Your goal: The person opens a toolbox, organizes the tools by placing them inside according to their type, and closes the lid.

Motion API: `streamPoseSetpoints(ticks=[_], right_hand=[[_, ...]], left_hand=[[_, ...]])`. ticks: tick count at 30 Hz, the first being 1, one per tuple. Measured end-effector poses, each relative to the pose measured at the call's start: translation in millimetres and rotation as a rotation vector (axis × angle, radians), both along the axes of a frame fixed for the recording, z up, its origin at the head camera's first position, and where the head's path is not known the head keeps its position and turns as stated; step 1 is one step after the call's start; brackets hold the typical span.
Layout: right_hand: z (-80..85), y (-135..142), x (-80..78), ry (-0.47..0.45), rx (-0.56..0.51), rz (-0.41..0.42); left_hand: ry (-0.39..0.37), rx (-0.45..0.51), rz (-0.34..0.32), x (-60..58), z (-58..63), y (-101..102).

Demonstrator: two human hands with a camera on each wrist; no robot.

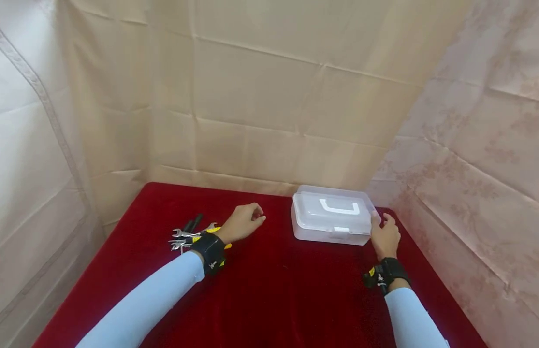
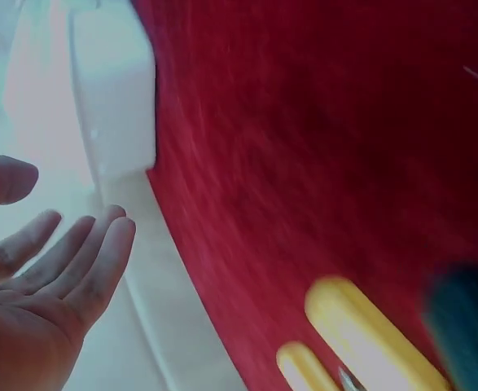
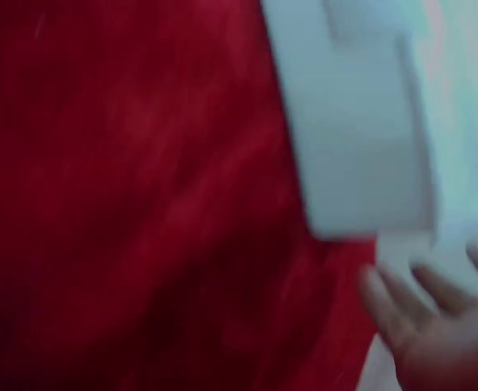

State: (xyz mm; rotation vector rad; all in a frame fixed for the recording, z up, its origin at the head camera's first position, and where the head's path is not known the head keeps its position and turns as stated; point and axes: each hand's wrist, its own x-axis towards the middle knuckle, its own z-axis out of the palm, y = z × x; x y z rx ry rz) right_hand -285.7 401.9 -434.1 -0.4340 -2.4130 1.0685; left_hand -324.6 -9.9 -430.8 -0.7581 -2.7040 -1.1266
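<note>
Box [image 1: 330,222]: translucent plastic, upright on the red worktop [image 1: 295,290]; well right of the left grip [image 1: 242,224], just left of the right grip [image 1: 386,237].
Lid [image 1: 308,211]: down; white handle [image 1: 340,211] on top, latch [image 1: 340,230] on the near side. Can't tell if it's fastened, or what's inside.
Right grip: fingers apart, nothing held, at the box's right end. Thumb overlaps the box in head view; wrist view is blurred, so contact unclear.
Tool pile [image 1: 187,235]: loose on the worktop, left of the left grip, partly hidden by its wrist strap [image 1: 207,247]. Has wrenches [image 1: 178,233], yellow handles [image 2: 377,342], dark handles [image 1: 195,223].
Left grip: fingers loosely bent, thumb clear of them, nothing in it. Sits between pile and box, touching neither.
Box progress: placed upright, lid down. Whether the right grip is arriving or leaving, can't tell.
Tool progress: my read, no sorting or stowing done on these; visible ones all lie outside the box, none in either grip.
</note>
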Motion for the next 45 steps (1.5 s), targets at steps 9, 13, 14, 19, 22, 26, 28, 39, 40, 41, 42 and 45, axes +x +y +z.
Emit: streamPoseSetpoints(ticks=[9,13,14,19,22,26,28,39,40,41,42,45], right_hand=[[-23.1,19,10.1,-0.251,-0.334,0.373],[-23.7,15,8.9,-0.235,-0.377,0.404],[-22.5,14,9.5,-0.227,-0.402,0.418],[-15.6,8,12.9,-0.223,-0.504,0.453],[-13.1,2,10.0,-0.244,-0.527,0.47],[-6.8,-9,4.5,-0.24,-0.547,0.514],[-2.3,-15,1.2,-0.23,-0.54,0.526],[14.0,-57,25.8,-0.271,-0.574,0.416],[15.3,-62,31.2,-0.274,-0.581,0.412],[16.3,-66,36.9,-0.279,-0.588,0.414],[17.1,-71,42.8,-0.282,-0.594,0.419],[18.7,-85,60.2,-0.284,-0.601,0.438]], left_hand=[[-0.001,-0.127,-0.103,4.2,-3.3,43],[0.009,-0.113,-0.159,0.8,-9.7,53],[-0.003,-0.094,-0.173,-0.1,-11.5,55],[-0.112,0.028,-0.194,-1.2,-17.2,62],[-0.157,0.09,-0.16,-0.6,-18.5,62],[-0.152,0.136,-0.088,-3.7,-16.6,61],[-0.143,0.143,-0.057,-5.9,-13.4,59],[-0.064,0.108,-0.086,31.4,-4.7,14],[-0.063,0.108,-0.095,38.6,-2.1,8],[-0.061,0.109,-0.102,45.6,-0.1,2],[-0.067,0.109,-0.101,52.5,1.7,-4],[-0.078,0.104,-0.094,73.1,7.0,-19]])
